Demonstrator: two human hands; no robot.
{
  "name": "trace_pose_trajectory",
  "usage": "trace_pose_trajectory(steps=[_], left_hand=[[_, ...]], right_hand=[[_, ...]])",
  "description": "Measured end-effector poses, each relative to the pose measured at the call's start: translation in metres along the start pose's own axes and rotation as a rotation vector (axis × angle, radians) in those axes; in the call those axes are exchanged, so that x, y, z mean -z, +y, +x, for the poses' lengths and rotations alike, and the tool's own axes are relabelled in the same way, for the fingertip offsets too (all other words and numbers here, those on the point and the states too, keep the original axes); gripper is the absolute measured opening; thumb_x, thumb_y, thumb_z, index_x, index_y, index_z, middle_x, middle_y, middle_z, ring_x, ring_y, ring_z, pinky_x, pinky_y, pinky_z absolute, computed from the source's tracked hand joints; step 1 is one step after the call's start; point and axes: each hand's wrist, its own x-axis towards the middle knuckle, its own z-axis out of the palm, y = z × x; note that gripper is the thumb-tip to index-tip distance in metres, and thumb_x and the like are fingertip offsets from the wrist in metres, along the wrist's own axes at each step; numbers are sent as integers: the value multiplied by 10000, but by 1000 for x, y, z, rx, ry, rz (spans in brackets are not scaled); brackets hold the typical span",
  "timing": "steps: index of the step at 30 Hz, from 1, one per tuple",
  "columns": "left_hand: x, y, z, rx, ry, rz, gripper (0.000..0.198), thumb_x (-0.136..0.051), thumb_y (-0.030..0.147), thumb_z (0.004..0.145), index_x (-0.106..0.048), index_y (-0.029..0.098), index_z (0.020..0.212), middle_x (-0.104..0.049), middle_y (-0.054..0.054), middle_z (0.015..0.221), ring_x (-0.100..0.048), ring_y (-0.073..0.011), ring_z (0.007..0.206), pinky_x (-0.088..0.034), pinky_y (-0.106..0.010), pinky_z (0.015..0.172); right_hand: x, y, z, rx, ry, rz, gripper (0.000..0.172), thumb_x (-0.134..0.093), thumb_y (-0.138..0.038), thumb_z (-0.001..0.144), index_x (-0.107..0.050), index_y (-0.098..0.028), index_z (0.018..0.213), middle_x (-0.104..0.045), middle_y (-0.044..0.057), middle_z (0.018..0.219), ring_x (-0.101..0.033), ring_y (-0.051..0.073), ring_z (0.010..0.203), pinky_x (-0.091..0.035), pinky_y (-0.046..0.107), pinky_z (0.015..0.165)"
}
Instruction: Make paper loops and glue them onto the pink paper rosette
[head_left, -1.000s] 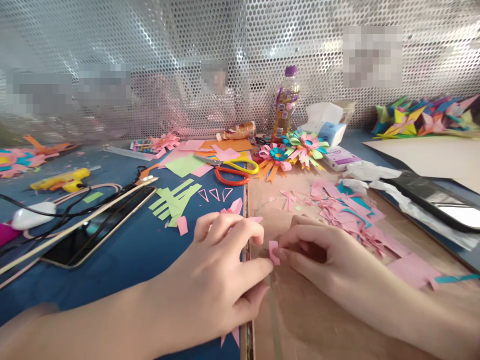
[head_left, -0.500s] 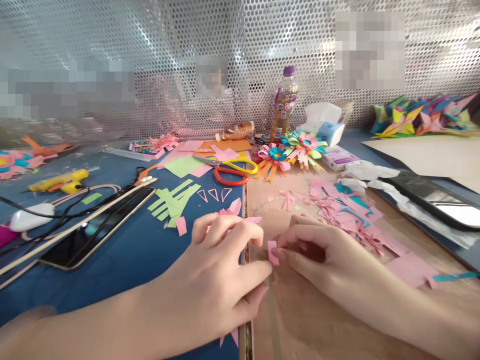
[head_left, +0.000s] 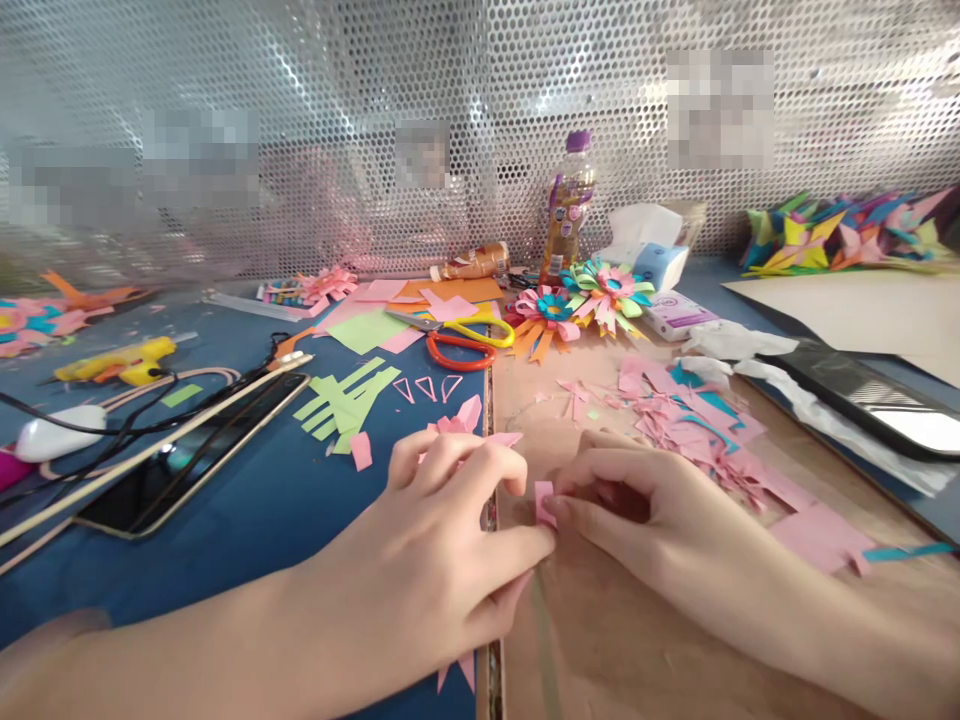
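My left hand (head_left: 435, 560) and my right hand (head_left: 637, 510) meet low over the seam between the blue mat and the brown cardboard sheet (head_left: 600, 640). Between their fingertips is a small pink paper piece (head_left: 544, 502), pinched by both hands. My left thumb presses against it from the left; my right fingers curl round it from the right. A pink paper point (head_left: 465, 672) sticks out from under my left hand. Several pink and teal paper scraps (head_left: 697, 420) lie just beyond my right hand.
Orange-and-yellow scissors (head_left: 465, 340), green paper strips (head_left: 349, 395) and finished paper flowers (head_left: 585, 295) lie further back. A phone (head_left: 195, 455), a yellow glue gun (head_left: 124, 362) and cables sit at left. A bottle (head_left: 568, 205) stands by the mesh wall. A dark tablet (head_left: 870, 400) lies at right.
My left thumb has edged slightly right, closer against the pink piece. Both hands otherwise stay where they were.
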Motion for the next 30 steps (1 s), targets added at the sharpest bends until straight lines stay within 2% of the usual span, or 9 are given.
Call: trace_pose_trajectory(steps=[5, 12, 18, 24, 30], left_hand=[[0, 1, 0, 12, -13, 6, 181, -616, 197, 790, -672, 279, 942, -512, -35, 963, -471, -238, 983, -277, -426, 891], [-2, -1, -1, 26, 13, 13, 177, -576, 212, 826, -663, 285, 962, -496, -36, 984, -484, -227, 966, -285, -438, 897], [-1, -1, -1, 15, 25, 15, 178, -598, 218, 811, -664, 290, 961, -500, -28, 965, -462, -197, 902, -287, -412, 887], [-3, -1, -3, 22, 17, 11, 176, -581, 212, 824, -660, 285, 963, -506, -37, 976, -482, -238, 1008, -278, -432, 890], [-2, -1, -2, 16, 53, 36, 134, -581, 188, 809, -631, 250, 916, -527, -38, 971, -493, -244, 986, -302, -421, 840]], right_hand=[[0, -1, 0, -5, -8, -12, 175, -499, -187, 830, -606, -220, 695, -620, -6, 731, -570, 149, 713, -416, 260, 612], [0, -1, -1, -27, -10, -27, 216, -489, -261, 856, -579, -213, 666, -618, 2, 745, -569, 154, 719, -414, 271, 607], [-1, 1, 0, -8, -13, 7, 195, -489, -219, 848, -565, -216, 669, -621, -6, 756, -588, 159, 788, -431, 264, 645], [-1, -1, 0, -11, -4, -37, 208, -493, -231, 847, -581, -213, 659, -623, 3, 739, -576, 157, 732, -412, 263, 597], [-1, 1, -1, -37, 0, -6, 200, -489, -265, 855, -602, -218, 696, -607, 9, 735, -571, 161, 711, -426, 265, 597]])
